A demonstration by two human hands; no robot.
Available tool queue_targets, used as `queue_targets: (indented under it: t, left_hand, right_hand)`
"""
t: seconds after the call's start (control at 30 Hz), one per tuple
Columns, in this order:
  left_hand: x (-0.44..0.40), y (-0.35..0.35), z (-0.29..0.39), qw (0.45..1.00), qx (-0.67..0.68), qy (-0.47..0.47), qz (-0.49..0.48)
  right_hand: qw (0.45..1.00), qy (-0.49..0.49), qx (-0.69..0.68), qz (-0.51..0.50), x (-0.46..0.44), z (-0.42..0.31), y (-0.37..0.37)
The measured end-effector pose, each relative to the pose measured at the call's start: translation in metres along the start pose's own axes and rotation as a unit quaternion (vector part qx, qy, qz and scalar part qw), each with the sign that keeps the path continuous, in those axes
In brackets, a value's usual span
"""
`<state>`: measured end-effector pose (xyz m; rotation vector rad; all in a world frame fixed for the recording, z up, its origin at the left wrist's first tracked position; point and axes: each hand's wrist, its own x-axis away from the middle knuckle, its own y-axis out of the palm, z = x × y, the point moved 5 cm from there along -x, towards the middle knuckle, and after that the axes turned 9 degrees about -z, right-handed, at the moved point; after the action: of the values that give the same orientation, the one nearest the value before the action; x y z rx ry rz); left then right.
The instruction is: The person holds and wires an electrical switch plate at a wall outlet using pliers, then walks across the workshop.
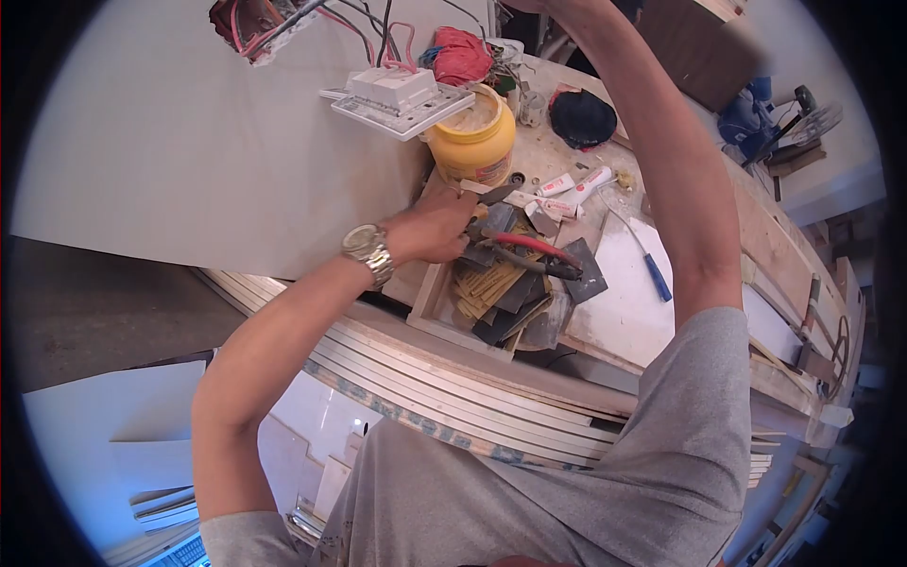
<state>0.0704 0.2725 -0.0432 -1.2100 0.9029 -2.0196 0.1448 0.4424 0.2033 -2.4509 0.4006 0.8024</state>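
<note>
My left hand (439,227), with a metal watch (367,250) on its wrist, reaches over a shallow wooden tray (430,298). Its fingers are curled, and what they hold is partly hidden. Red-handled pliers (529,243) extend right from beside these fingers, and a dark blade-like piece (499,194) lies by the thumb. Beneath are yellow and dark sandpaper pieces (487,288). My right forearm (675,142) stretches up to the top edge, where only part of my right hand (529,4) shows; its fingers are out of sight.
A white socket plate (402,106) hangs by wires from a wall opening (253,28). Behind my left hand stands a yellow tub (472,146). White tubes (572,194), a blue-handled screwdriver (658,277) and a dark cap-like item (583,118) lie on the bench.
</note>
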Motion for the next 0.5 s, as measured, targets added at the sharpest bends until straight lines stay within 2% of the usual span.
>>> queue_targets:
  t: [0.1,0.13,0.2,0.3,0.37,0.43,0.47,0.5]
  left_hand:
    - [-0.022,0.016,-0.007,0.999,-0.020,-0.025,-0.003]
    - [-0.028,0.020,-0.015,0.999,-0.028,-0.034,0.008]
    - [-0.033,0.042,-0.029,0.997,-0.047,-0.033,-0.054]
    - [-0.029,0.055,-0.043,0.998,-0.010,-0.048,-0.049]
    - [-0.020,0.040,-0.037,0.996,-0.012,-0.052,-0.066]
    - [-0.006,0.016,-0.029,0.991,-0.001,-0.111,-0.076]
    - [0.004,-0.002,-0.021,0.991,0.001,-0.112,-0.073]
    - [0.017,-0.023,-0.016,0.985,0.117,-0.121,-0.033]
  right_hand:
    - [0.999,-0.010,0.021,-0.042,0.001,0.001,0.005]
    - [0.998,0.026,0.038,-0.046,0.002,0.000,0.008]
    - [0.994,0.075,0.038,-0.064,0.003,0.008,0.006]
    - [0.994,0.070,0.027,-0.081,0.000,0.010,0.004]
    - [0.992,0.100,0.031,-0.068,0.001,0.001,0.002]
    - [0.989,0.132,0.023,-0.063,0.002,0.001,-0.002]
    - [0.989,0.131,0.024,-0.067,0.000,0.000,-0.005]
    - [0.989,0.114,0.034,-0.085,-0.002,-0.002,-0.007]
